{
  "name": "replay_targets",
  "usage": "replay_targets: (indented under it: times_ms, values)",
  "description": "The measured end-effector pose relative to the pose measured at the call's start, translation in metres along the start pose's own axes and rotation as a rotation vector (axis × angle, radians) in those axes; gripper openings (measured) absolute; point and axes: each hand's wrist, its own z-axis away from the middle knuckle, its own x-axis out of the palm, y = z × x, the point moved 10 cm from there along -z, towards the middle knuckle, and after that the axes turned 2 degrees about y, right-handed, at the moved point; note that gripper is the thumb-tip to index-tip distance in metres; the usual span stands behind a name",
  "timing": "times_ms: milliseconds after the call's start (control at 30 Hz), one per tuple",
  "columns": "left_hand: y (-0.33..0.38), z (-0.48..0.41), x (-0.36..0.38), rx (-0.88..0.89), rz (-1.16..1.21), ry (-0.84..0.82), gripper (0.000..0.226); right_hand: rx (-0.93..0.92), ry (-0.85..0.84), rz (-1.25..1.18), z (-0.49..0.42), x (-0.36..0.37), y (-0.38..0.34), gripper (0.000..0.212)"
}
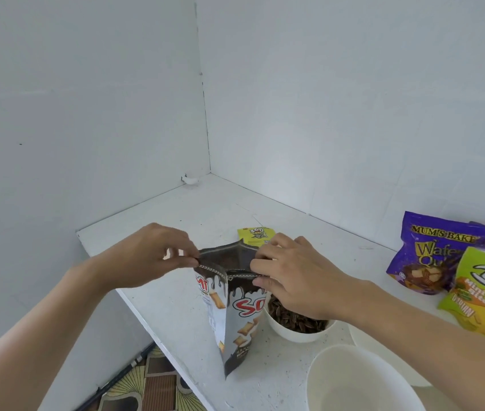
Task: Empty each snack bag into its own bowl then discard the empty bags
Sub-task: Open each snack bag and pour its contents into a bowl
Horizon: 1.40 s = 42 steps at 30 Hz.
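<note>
- Empty white bowl [354, 378], nearest the camera, at lower right on the white table [176, 221].
- Black-and-white snack bag [239, 318], upright on the table between both hands, mouth pulled open, just left of the seed bowl [294, 336].
- Purple wafer bag [431, 253] and green mini-bites bag [484, 295], far right, overlapping, green in front.
- Seed bowl, white, holding dark seeds, partly hidden under the right wrist.
- Left hand [149, 256], thumb and fingers pinching the left corner of the bag's top edge.
- Right hand [297, 280], fingers curled on the right side of that edge, gripping it.
- Small yellow packet [254, 236], on the table behind the snack bag.
</note>
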Motion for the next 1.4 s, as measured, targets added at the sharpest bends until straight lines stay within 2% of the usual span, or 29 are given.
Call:
replay_targets:
  times_ms: [167,333,400,500,567,667,767,867,933,1000,1100,1200,1300,1400]
  values:
    - [0.016,-0.007,-0.005,0.044,0.164,0.086,0.007,-0.046,0.044,-0.148,-0.006,-0.011,-0.007,0.012]
    - [0.033,-0.006,-0.009,0.105,0.450,0.045,0.019,-0.119,0.038,-0.283,-0.007,-0.022,-0.021,0.011]
    - [0.035,-0.007,-0.010,0.114,0.426,0.063,0.019,-0.142,0.011,-0.362,-0.005,-0.025,-0.029,0.017]
    - [0.028,-0.007,-0.022,0.100,0.256,0.124,0.018,-0.124,0.024,-0.493,-0.001,-0.031,-0.029,0.027]
    - [0.023,-0.006,-0.027,0.071,0.222,0.135,0.019,-0.060,0.072,-0.526,-0.001,-0.038,-0.015,0.026]
    - [0.027,-0.011,-0.028,0.039,0.331,0.169,0.018,-0.045,0.221,-0.381,0.003,-0.062,-0.005,0.027]
    - [0.043,-0.020,-0.032,0.021,0.448,0.268,0.017,-0.053,0.370,-0.335,0.009,-0.088,0.001,0.026]
    - [0.068,-0.027,-0.029,0.051,0.621,0.291,0.042,0.016,0.473,-0.392,0.014,-0.109,0.019,0.027]
    - [0.082,-0.034,-0.014,0.048,0.722,0.213,0.065,0.070,0.536,-0.399,0.018,-0.121,0.032,0.022]
    - [0.092,-0.042,0.008,0.009,0.787,0.120,0.074,0.118,0.578,-0.390,0.024,-0.130,0.043,0.020]
    - [0.111,-0.053,0.035,-0.026,0.830,0.076,0.051,0.209,0.615,-0.473,0.038,-0.137,0.063,0.015]
    - [0.124,-0.058,0.052,-0.069,0.938,0.125,0.028,0.290,0.643,-0.543,0.055,-0.143,0.083,0.021]
    - [0.126,-0.059,0.059,-0.118,0.938,0.228,0.026,0.323,0.661,-0.586,0.070,-0.147,0.092,0.023]
    - [0.128,-0.061,0.068,-0.146,0.881,0.236,0.033,0.361,0.668,-0.604,0.084,-0.149,0.098,0.026]
